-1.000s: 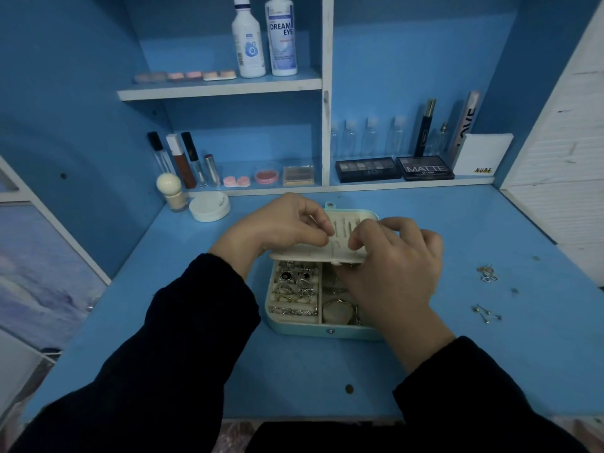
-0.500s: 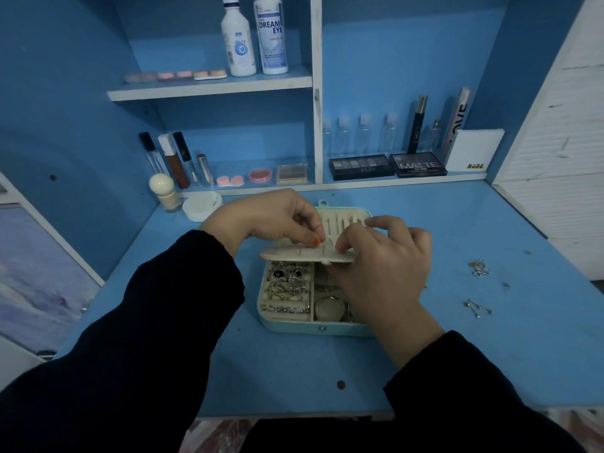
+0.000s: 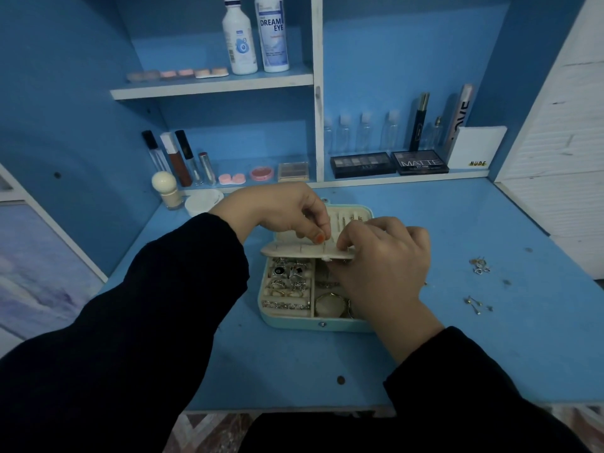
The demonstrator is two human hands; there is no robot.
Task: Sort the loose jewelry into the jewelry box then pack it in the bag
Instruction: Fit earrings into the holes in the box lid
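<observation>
The pale teal jewelry box [image 3: 294, 323] lies open in the middle of the blue desk, its lid [image 3: 354, 213] tipped back. Rings and chains [image 3: 289, 279] fill its left compartments. A cream earring panel [image 3: 287, 250] is held level over the box. My left hand [image 3: 281, 207] pinches a tiny earring, barely visible, against the panel's top with thumb and finger. My right hand [image 3: 385, 266] grips the panel's right end, fingers curled over its edge, and hides the box's right side. Loose earrings [image 3: 479, 265] and a second small cluster [image 3: 474, 304] lie to the right. No bag is in view.
Cosmetics line the low shelf behind the box: lip gloss tubes [image 3: 178, 160], eyeshadow palettes [image 3: 420, 162], small clear bottles [image 3: 366, 132]. A white jar [image 3: 202, 201] and a round-topped bottle [image 3: 165, 189] stand at the back left. Two tall white bottles [image 3: 255, 34] occupy the upper shelf.
Both hands stay at the earring panel, with only small finger movements. The view has drifted slightly. Nothing was let go.
</observation>
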